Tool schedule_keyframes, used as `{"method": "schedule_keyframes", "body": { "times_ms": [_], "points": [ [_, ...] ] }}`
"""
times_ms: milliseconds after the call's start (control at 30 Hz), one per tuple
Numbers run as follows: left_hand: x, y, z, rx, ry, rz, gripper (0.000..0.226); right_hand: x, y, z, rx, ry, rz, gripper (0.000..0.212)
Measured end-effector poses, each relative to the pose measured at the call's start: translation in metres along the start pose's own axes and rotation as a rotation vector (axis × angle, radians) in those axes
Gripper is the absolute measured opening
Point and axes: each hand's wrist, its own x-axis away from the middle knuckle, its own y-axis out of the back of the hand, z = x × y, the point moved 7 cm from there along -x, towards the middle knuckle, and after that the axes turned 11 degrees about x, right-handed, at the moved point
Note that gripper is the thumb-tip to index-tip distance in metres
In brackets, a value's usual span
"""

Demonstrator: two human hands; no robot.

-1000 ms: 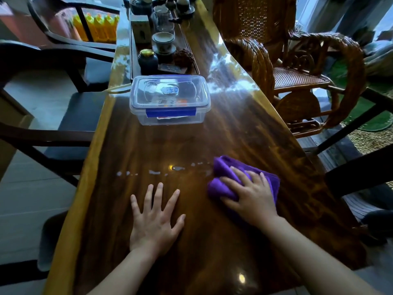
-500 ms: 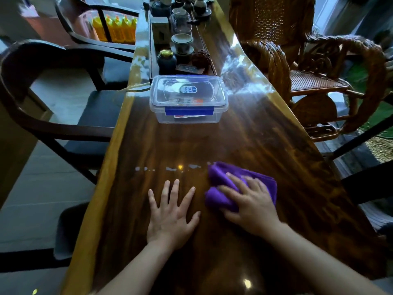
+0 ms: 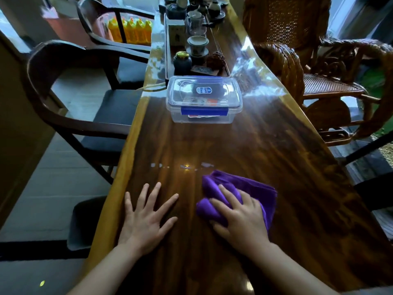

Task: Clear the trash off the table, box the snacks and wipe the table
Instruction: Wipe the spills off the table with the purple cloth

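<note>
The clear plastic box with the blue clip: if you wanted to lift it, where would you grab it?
Probably by its two short ends, one hand coming in from each side, fingers under the lid's rim. The clear box lies broadside with its lid on, the blue clip takes up the near long side, and the tea tray crowds the far side.

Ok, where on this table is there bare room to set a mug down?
The widest bare wood lies between the plastic box and the purple cloth, broken only by a line of wet spots. Right of the box, the table is bare to its edge. Behind the box the tea tray is crowded.
</note>
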Motion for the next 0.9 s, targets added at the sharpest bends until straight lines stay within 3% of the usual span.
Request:
{"method": "schedule_keyframes", "body": {
  "times_ms": [100, 267, 333, 500, 667, 733, 900],
  "points": [
    [0.005, -0.001, 0.002, -0.002, -0.009, -0.035, 0.062, -0.021, -0.004, -0.021, 0.04, 0.007, 0.001, 0.06],
    [0.003, -0.002, 0.002, 0.008, -0.02, -0.061, 0.062, -0.121, -0.016, -0.053, -0.001, -0.45, 0.133, 0.046],
    [0.001, -0.002, 0.004, 0.006, -0.009, -0.065, 0.062, -0.135, -0.018, -0.037, -0.047, -0.498, 0.145, 0.041],
    [0.003, -0.001, 0.004, 0.008, 0.003, -0.06, 0.063, -0.064, 0.001, 0.02, -0.046, -0.136, 0.105, 0.054],
    [0.003, -0.002, 0.004, 0.014, -0.023, -0.085, 0.063, 0.008, 0.006, 0.031, -0.001, 0.052, 0.023, 0.062],
    [0.003, -0.001, 0.003, 0.017, -0.026, -0.102, 0.063, -0.027, -0.003, 0.007, 0.034, -0.028, 0.058, 0.063],
    [0.003, -0.001, 0.003, 0.034, -0.022, -0.11, 0.063, -0.128, -0.012, -0.024, -0.006, -0.442, 0.134, 0.049]
  ]
}}
